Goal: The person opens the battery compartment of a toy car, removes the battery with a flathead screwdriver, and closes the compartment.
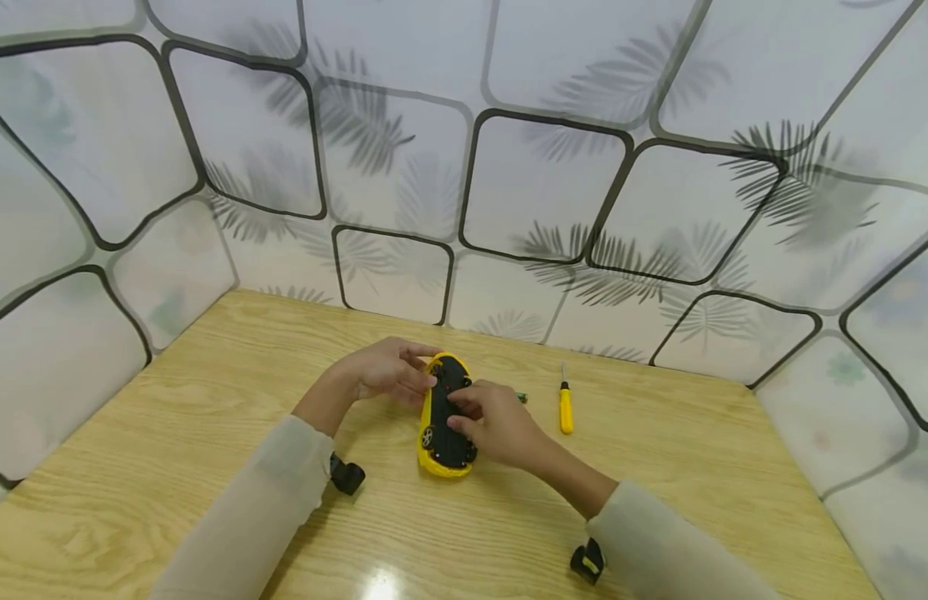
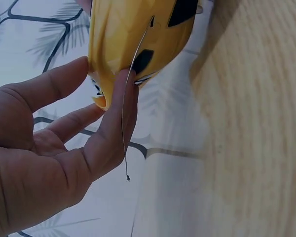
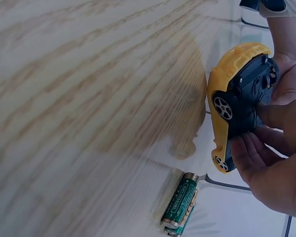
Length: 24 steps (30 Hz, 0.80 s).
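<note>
A yellow toy car [image 1: 426,421] is held tipped above the table, its black underside [image 1: 450,442] towards me. My left hand [image 1: 388,371] grips the car's far end at the left side. In the left wrist view, a thin wire antenna [image 2: 123,118] sticks out of the yellow body [image 2: 118,34] and crosses that hand's fingers. My right hand [image 1: 504,425] has its thumb and bent fingers on the black underside, in the middle and along the side. The right wrist view shows silver-spoked wheels [image 3: 223,108] beside them. What lies beneath those fingertips is hidden.
Two green batteries [image 3: 181,200] lie side by side beyond the right hand, mostly hidden in the head view. Farther right is a yellow-handled screwdriver [image 1: 565,410]. The wood-grained table [image 1: 171,433] meets a patterned wall covering [image 1: 403,275] at the back and sides.
</note>
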Available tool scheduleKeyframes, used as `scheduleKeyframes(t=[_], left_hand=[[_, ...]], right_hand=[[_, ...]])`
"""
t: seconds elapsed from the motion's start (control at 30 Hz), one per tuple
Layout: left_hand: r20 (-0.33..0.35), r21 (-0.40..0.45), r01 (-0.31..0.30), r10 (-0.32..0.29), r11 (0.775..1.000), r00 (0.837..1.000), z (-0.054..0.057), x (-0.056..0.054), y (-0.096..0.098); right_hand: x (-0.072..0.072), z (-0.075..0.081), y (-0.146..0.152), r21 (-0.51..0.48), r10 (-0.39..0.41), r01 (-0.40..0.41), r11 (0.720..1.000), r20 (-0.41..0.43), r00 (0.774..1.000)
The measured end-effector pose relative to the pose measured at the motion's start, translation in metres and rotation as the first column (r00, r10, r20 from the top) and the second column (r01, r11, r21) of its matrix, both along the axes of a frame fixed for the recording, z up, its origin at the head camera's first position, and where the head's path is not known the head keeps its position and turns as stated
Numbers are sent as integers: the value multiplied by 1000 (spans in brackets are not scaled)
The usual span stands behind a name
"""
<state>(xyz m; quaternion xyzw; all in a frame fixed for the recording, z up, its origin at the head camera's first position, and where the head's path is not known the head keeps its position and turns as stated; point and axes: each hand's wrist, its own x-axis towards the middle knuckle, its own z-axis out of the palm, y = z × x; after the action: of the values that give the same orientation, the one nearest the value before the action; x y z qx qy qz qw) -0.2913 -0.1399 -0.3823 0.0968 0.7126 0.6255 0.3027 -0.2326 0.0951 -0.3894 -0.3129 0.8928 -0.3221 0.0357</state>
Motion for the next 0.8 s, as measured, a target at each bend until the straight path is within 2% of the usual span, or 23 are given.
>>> scheduleKeyframes(t=[0.3, 0.6, 0.8], left_hand=[[-127, -78, -23, 13, 997, 992, 10, 3, 0], [-222, -166, -64, 25, 984, 975, 16, 8, 7], [-271, -223, -71, 9, 972, 963, 19, 10, 11]], right_hand=[[-1, -5, 2, -123, -48, 71, 990, 183, 982], [-2, -5, 1, -145, -82, 117, 982, 230, 970], [-3, -5, -1, -196, -97, 175, 965, 354, 930]])
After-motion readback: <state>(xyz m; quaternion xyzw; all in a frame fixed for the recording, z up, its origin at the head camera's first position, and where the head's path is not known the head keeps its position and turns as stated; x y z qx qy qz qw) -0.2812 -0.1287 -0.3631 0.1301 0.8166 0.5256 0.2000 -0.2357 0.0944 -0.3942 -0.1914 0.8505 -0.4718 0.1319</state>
